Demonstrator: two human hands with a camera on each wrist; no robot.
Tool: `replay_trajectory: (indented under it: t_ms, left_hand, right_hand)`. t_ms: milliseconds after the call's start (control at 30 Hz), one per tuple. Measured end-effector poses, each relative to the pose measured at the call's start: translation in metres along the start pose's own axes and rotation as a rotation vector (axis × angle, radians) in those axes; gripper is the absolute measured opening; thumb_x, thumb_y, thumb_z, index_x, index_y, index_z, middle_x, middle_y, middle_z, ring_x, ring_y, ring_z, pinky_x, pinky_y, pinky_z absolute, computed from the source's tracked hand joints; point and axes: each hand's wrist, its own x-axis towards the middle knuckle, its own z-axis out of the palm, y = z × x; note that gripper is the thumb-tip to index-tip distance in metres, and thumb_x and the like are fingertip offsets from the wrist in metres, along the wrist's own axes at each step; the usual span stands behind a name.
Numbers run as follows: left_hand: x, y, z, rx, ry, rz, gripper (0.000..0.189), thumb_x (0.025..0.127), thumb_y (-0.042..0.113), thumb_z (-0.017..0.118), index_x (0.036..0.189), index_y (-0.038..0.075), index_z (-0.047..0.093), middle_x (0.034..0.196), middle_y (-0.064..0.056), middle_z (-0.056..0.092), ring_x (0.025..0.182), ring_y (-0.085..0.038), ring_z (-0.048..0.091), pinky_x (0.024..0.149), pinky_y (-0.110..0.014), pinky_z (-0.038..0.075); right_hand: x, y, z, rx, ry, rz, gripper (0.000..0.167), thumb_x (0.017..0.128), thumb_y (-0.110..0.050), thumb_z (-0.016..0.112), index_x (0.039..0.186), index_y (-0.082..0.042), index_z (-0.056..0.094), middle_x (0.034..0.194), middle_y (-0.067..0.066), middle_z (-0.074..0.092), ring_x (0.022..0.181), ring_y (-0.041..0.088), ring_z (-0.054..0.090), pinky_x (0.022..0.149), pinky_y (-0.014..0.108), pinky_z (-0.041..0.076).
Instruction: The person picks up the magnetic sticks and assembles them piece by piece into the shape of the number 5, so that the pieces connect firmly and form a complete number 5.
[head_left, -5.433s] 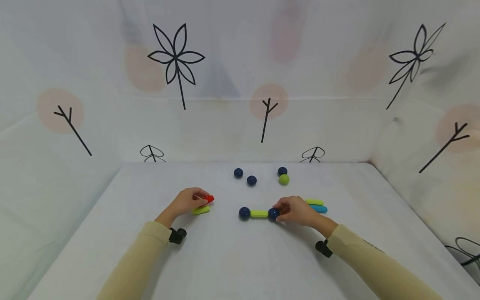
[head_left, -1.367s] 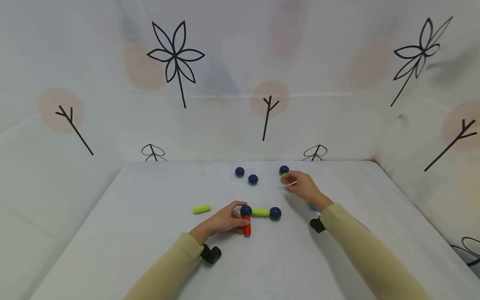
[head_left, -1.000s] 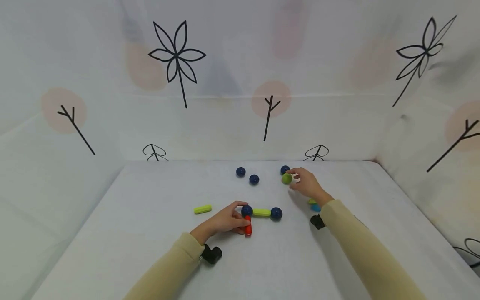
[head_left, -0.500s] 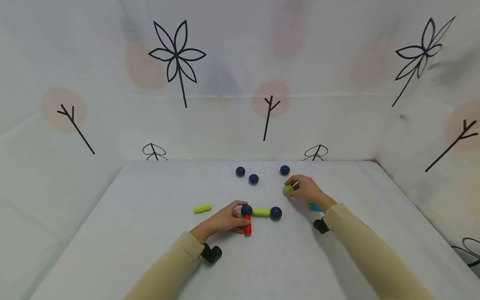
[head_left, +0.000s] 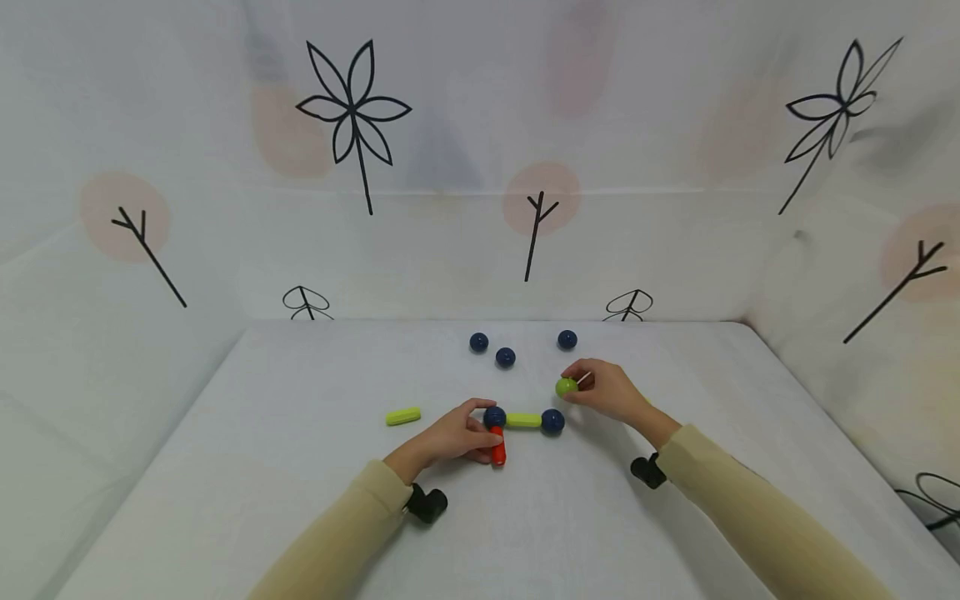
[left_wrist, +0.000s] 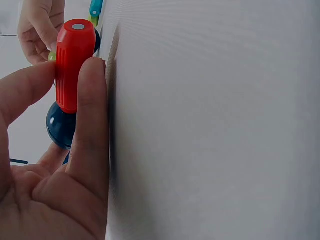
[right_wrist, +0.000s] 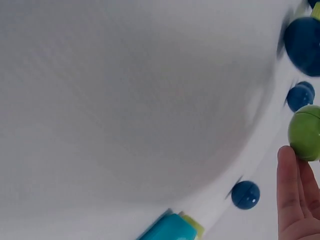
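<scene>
My left hand (head_left: 453, 435) pinches a red magnetic rod (left_wrist: 75, 65) between thumb and finger; a metal disc shows at its free end. The rod's other end meets a dark blue ball (head_left: 494, 417), which my left index finger touches. From that ball a lime-green rod (head_left: 523, 421) runs right to a second dark blue ball (head_left: 552, 422). My right hand (head_left: 611, 390) holds a green ball (head_left: 566, 387) by its fingertips, just beyond the second ball and apart from it. In the right wrist view the green ball (right_wrist: 306, 132) sits at the fingertips.
Three loose dark blue balls (head_left: 506, 357) lie toward the back of the white table (head_left: 480, 533). Another lime-green rod (head_left: 403, 416) lies left of my left hand. A blue rod (right_wrist: 172, 227) beside a lime-green one shows in the right wrist view, mostly hidden in the head view.
My left hand has brought the red rod from the left to the blue ball. My right hand left the right-hand blue ball, took the green ball from the back and drew it nearer.
</scene>
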Motion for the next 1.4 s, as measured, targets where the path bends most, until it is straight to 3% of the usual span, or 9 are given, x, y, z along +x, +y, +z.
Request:
replay_trajectory:
  t_ms: [433, 700, 1033, 1400]
  left_hand:
    - [0.006, 0.006, 0.003, 0.011, 0.020, -0.004, 0.063, 0.095, 0.011, 0.068, 0.150, 0.006, 0.037, 0.101, -0.011, 0.064, 0.076, -0.017, 0.069, 0.077, -0.032, 0.059]
    - [0.009, 0.007, 0.001, -0.007, 0.004, -0.006, 0.064, 0.095, 0.010, 0.068, 0.150, 0.006, 0.035, 0.101, -0.012, 0.065, 0.075, -0.016, 0.068, 0.076, -0.032, 0.059]
    - [0.014, 0.006, -0.002, -0.023, -0.014, -0.022, 0.060, 0.096, 0.010, 0.067, 0.148, 0.006, 0.038, 0.096, -0.012, 0.066, 0.072, -0.015, 0.067, 0.075, -0.030, 0.059]
    - [0.015, 0.007, -0.003, -0.039, -0.032, -0.024, 0.057, 0.097, 0.010, 0.065, 0.147, 0.006, 0.038, 0.098, -0.014, 0.066, 0.074, -0.016, 0.069, 0.075, -0.031, 0.059]
  right_hand:
    - [-0.018, -0.013, 0.009, 0.049, 0.047, -0.041, 0.028, 0.086, -0.013, 0.078, 0.109, -0.001, 0.068, 0.099, 0.007, 0.068, 0.086, 0.022, 0.065, 0.076, 0.037, 0.056]
    - [-0.031, -0.019, 0.018, 0.067, 0.027, -0.056, 0.028, 0.086, -0.016, 0.079, 0.109, -0.003, 0.070, 0.096, 0.002, 0.068, 0.083, 0.016, 0.063, 0.073, 0.030, 0.054]
    - [-0.048, -0.029, 0.028, 0.140, -0.046, -0.110, 0.029, 0.085, -0.014, 0.080, 0.109, -0.002, 0.070, 0.097, 0.001, 0.068, 0.082, 0.016, 0.061, 0.073, 0.023, 0.053]
    - [-0.057, -0.036, 0.037, 0.225, -0.204, -0.162, 0.026, 0.084, -0.011, 0.080, 0.106, -0.003, 0.067, 0.099, 0.003, 0.067, 0.083, 0.015, 0.064, 0.073, 0.024, 0.055]
